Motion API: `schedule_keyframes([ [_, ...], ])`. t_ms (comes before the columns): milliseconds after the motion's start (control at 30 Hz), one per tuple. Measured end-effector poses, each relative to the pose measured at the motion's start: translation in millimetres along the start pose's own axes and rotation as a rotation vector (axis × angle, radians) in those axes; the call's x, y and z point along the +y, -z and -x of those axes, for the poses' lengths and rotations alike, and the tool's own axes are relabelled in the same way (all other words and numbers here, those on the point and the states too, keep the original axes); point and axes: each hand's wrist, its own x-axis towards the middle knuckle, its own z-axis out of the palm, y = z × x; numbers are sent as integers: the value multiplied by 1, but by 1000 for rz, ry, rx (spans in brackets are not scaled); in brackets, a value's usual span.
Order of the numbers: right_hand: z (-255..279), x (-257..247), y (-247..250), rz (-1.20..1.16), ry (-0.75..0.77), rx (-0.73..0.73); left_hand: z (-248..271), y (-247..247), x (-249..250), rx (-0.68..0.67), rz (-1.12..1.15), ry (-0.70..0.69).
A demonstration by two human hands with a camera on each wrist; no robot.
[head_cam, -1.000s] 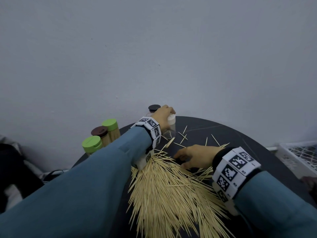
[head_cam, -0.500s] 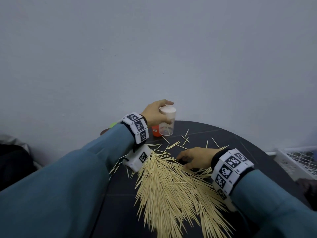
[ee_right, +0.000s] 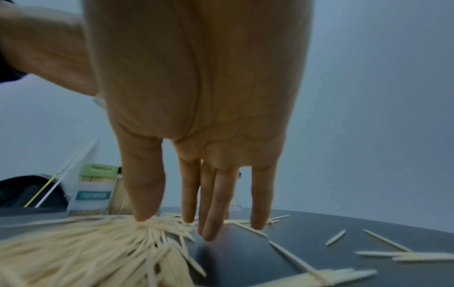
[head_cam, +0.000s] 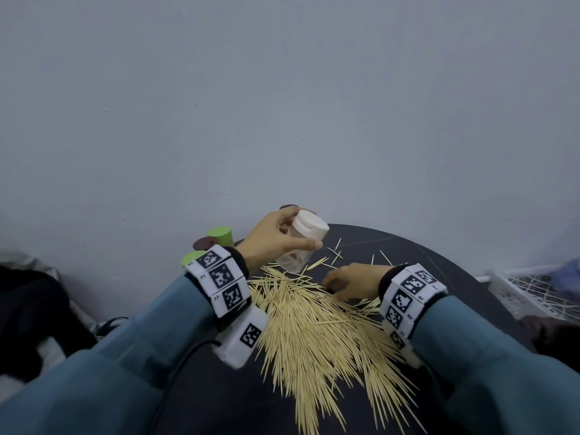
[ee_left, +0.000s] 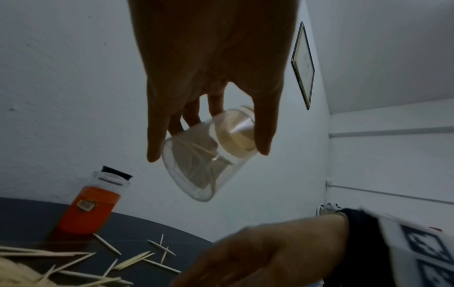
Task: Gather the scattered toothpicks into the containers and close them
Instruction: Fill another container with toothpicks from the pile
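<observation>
Tilting now, where it stood upright half a second back, the clear jar [head_cam: 299,243] is hanging above the dark table [head_cam: 464,277] near its far edge. Left hand [head_cam: 270,237] is curling round it (white cap on); right hand [head_cam: 353,281] is resting straight-fingered on the toothpicks [head_cam: 310,328] at frame centre.

Head view: we look forward and down from above the round table [head_cam: 439,255], wall filling twelve o'clock, toothpick pile [head_cam: 314,324] toward six.

Left wrist view: close along our left hand [ee_left: 211,77], facing the wall, low over the table.

Right wrist view: close along our right hand [ee_right: 196,116], near the tabletop.

All three share the pile.
</observation>
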Motion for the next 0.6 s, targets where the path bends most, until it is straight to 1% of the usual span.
schedule_keyframes([
  [33, 1, 2, 3, -35, 24, 49, 2, -1, -2, 2, -3, -6],
  [100, 4, 6, 10, -146, 95, 210, 5, -3, -6, 9, -11, -14],
  [167, 8, 7, 14, -323, 159, 394, 6, -6, -9, 4, -31, -11],
  [233, 13, 8, 14, -522, 205, 534, 6, -11, -12, -20, -25, 5],
  [267, 16, 7, 13, -630, 228, 568, 6, -14, -14, -26, -17, 16],
  [333, 21, 6, 10, -820, 245, 565, 7, -20, -15, -18, -18, 28],
  [400, 25, 6, 8, -851, 247, 538, 9, -26, -15, -2, -31, 29],
  [467, 28, 4, 7, -805, 242, 538, 10, -32, -15, 9, -35, 25],
  [600, 25, 5, 1, -617, 204, 629, 11, -40, -15, 3, -74, 2],
])
